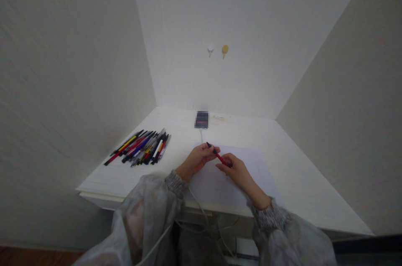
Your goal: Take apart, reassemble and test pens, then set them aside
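A red pen (221,159) with a black end is held tilted between my two hands, above a pale sheet (245,178) on the white table. My left hand (198,159) is closed on the pen's black end with its fingertips. My right hand (236,170) pinches the red barrel near its lower end. Left of my hands, a pile of pens (141,146) in several colours lies on the table, black, red, yellow, blue, white and clear among them.
A phone-like device (201,120), blurred out, lies at the back of the table with a white cable (201,135) leading toward me. More cable (201,207) hangs at the front edge. White walls enclose the table (301,182) on three sides; two small hooks (225,49) are on the back wall.
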{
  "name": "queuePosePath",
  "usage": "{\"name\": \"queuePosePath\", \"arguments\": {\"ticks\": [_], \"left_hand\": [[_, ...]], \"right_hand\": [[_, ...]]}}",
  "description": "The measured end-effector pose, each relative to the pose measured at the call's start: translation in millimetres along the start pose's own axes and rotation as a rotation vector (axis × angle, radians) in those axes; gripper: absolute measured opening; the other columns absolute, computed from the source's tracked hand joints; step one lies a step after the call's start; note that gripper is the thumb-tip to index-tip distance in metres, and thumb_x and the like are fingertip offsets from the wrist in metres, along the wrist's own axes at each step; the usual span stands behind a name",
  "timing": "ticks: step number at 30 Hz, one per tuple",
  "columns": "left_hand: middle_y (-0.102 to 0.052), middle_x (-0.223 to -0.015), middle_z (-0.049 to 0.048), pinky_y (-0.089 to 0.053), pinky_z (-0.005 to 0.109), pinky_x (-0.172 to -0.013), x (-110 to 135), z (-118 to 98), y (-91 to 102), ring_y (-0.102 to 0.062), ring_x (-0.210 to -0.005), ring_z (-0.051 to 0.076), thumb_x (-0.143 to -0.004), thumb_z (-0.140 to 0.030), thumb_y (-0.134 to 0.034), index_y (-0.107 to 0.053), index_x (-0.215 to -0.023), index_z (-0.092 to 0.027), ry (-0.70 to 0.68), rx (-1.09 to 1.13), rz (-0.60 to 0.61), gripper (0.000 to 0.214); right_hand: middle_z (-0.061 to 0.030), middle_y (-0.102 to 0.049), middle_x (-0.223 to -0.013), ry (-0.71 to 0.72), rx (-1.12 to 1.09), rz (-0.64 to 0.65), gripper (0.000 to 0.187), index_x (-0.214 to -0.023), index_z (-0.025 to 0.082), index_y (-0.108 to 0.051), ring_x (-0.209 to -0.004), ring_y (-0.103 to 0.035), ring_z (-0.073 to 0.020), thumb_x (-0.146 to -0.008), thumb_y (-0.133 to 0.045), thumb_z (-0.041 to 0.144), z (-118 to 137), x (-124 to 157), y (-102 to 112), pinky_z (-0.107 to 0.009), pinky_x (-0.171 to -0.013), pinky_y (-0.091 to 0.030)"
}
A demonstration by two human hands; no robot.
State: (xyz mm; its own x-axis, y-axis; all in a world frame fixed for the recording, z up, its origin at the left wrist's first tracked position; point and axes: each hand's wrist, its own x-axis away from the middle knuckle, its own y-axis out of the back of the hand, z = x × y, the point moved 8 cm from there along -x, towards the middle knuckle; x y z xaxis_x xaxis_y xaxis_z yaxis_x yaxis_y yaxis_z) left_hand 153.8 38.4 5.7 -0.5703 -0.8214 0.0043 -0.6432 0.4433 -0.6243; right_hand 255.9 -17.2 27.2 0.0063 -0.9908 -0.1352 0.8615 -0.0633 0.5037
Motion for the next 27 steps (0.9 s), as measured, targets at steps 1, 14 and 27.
{"name": "queuePosePath", "arguments": {"ticks": [1,14,27], "left_hand": [[-0.062,-0.082,0.0067,-0.044,0.025,-0.076,-0.2,-0.1,1.3,-0.058,-0.079,0.013,-0.066,-0.02,-0.067,-0.059,-0.079,-0.008,-0.003,-0.005,-0.013,0.019],[-0.057,-0.069,0.0005,-0.042,0.016,-0.061,-1.5,-0.6,6.7,-0.053,-0.061,0.004,-0.06,-0.018,-0.07,-0.062,-0.071,-0.009,0.014,-0.015,-0.081,0.017],[-0.059,-0.068,0.002,-0.044,0.018,-0.06,0.1,-0.3,7.4,-0.054,-0.059,0.006,-0.063,-0.023,-0.068,-0.058,-0.066,-0.009,0.007,0.012,-0.115,0.018]], "right_hand": [[0.0023,-0.056,-0.055,-0.008,0.014,-0.025,0.02,-0.074,0.018,-0.051,-0.046,-0.048,-0.0101,-0.067,-0.058,0.036,-1.6,-0.3,1.5,-0.021,-0.045,-0.036],[-0.0013,-0.062,-0.058,-0.004,-0.067,0.087,0.026,-0.069,0.016,-0.054,-0.042,-0.048,-0.0087,-0.08,-0.039,0.035,6.8,2.4,-5.7,-0.021,-0.045,-0.038],[0.0032,-0.055,-0.05,-0.014,0.019,-0.038,0.017,-0.068,0.019,-0.045,-0.046,-0.049,-0.0105,-0.071,-0.054,0.034,-3.4,-1.2,1.1,-0.021,-0.047,-0.035]]}}
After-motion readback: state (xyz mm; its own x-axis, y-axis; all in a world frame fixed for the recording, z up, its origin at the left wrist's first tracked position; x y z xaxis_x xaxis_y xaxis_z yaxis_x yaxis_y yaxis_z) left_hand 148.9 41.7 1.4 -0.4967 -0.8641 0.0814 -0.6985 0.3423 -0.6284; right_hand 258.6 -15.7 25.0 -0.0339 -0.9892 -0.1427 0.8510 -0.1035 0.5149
